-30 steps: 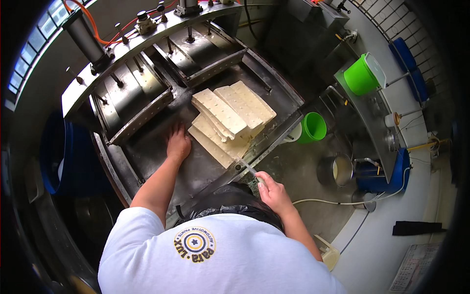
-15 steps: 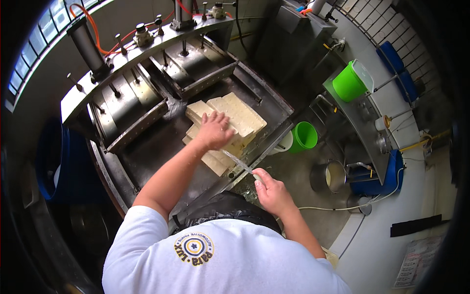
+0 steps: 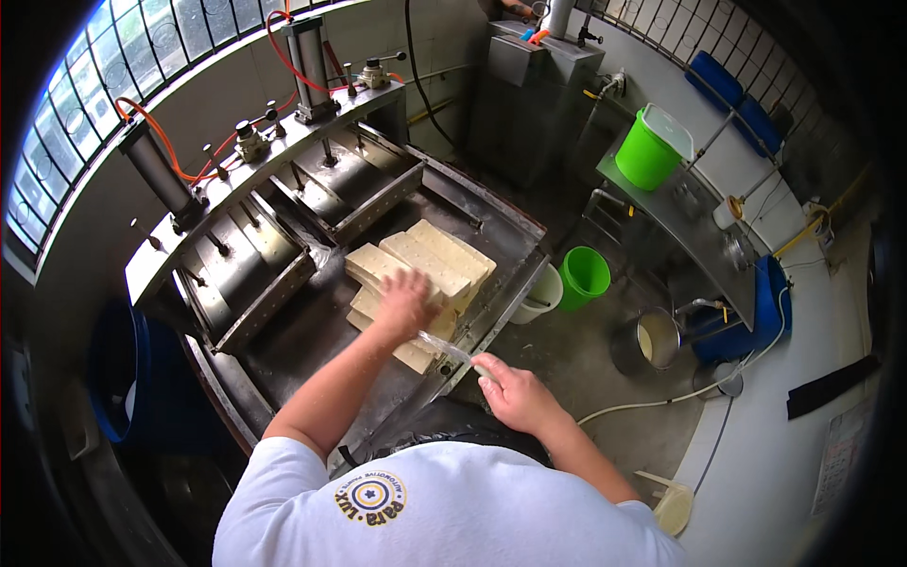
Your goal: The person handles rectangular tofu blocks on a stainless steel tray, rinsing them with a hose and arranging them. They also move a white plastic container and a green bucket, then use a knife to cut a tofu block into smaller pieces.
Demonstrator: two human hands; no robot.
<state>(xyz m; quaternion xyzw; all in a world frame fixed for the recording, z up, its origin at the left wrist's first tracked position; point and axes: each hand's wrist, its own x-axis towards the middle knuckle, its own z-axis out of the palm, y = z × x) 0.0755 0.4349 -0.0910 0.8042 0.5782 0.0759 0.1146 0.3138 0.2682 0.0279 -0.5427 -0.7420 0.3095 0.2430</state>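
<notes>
A stack of pale, dimpled blocks [image 3: 420, 263], looking like tofu or fresh cheese, lies on the metal press table [image 3: 283, 352]. My left hand [image 3: 406, 304] rests on the near part of the stack, fingers stretched out, slightly blurred. My right hand [image 3: 518, 392] is closed round the pale handle of a knife [image 3: 446, 349]. Its shiny blade points to the upper left, toward the lower blocks near my left wrist. The tip's exact contact with the blocks is hard to make out.
Behind the stack stand metal press plates [image 3: 248, 269] under upright cylinders [image 3: 156, 165]. On the right are a white bucket [image 3: 540, 295], a green bucket [image 3: 585, 278], a metal pot [image 3: 652, 340] and a hose [image 3: 642, 404] across the floor. A blue barrel [image 3: 128, 378] stands left.
The view has shifted, showing more of the window. My left hand remains on the blocks, its fingers now more blurred. The knife stays in my right hand, close to the stack's near side.
</notes>
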